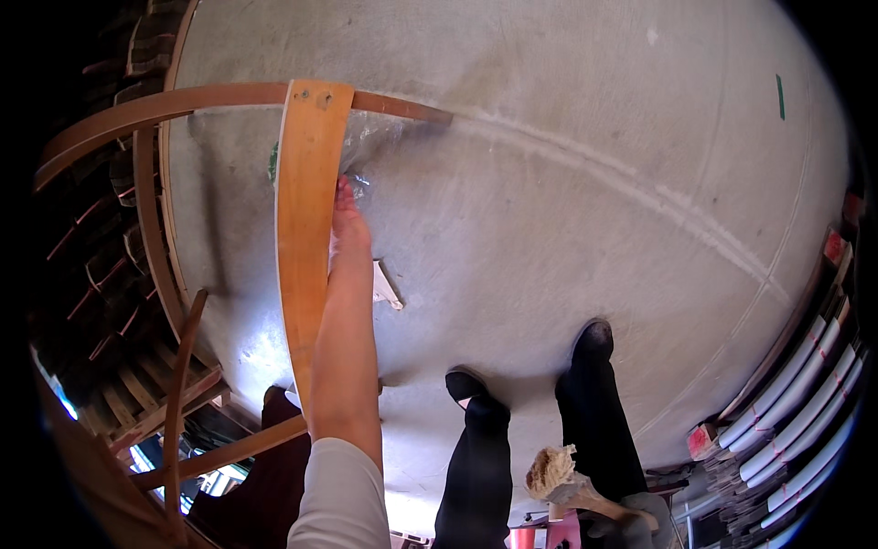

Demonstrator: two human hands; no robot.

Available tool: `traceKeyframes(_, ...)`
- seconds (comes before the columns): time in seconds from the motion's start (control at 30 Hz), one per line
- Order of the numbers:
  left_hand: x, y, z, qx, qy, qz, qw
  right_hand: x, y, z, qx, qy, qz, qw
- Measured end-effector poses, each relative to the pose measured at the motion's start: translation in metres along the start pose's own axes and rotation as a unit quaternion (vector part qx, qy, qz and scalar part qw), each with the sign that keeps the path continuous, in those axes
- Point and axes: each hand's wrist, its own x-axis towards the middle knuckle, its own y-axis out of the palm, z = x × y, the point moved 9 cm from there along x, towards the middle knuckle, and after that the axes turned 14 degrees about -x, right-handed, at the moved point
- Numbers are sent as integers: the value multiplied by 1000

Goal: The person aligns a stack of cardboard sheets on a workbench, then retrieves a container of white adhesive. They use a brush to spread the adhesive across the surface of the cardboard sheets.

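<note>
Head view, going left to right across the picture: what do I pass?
Stacked wooden frames → curved wooden slat → left hand reaching to a clear plastic bag → small white scrap on the floor → the person's two black shoes → white tubes with red ties.

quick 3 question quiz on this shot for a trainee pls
1. True or false: the left hand rests against the curved wooden slat.
2. What does the right hand hold? A) a brush B) a hammer C) a tape roll
3. Fill in: the white scrap lies on the ___ floor.

Key: 1 true; 2 A; 3 concrete
</note>
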Motion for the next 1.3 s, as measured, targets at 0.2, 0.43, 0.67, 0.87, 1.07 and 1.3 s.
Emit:
traceKeyframes(0.2,-25,2,8,-5,17,-13,1000,-1,8,0,38,-49,25,998)
traceKeyframes(0.43,-147,-20,24,118,-125,2,985,-1,0,-19,41,-87,-32,995)
traceKeyframes(0.67,-383,0,-35,308,-266,54,912,5,-30,-40,322,-77,-39,943)
traceKeyframes(0.87,-514,119,-185,413,-272,190,848,-126,-111,162,-71,-234,-82,966)
traceKeyframes(1.07,-558,303,-330,435,-150,306,833,-275,-136,350,-289,-422,-109,852)
traceKeyframes(1.3,-556,431,-472,390,-75,293,869,-398,-58,471,-506,-631,-104,579)
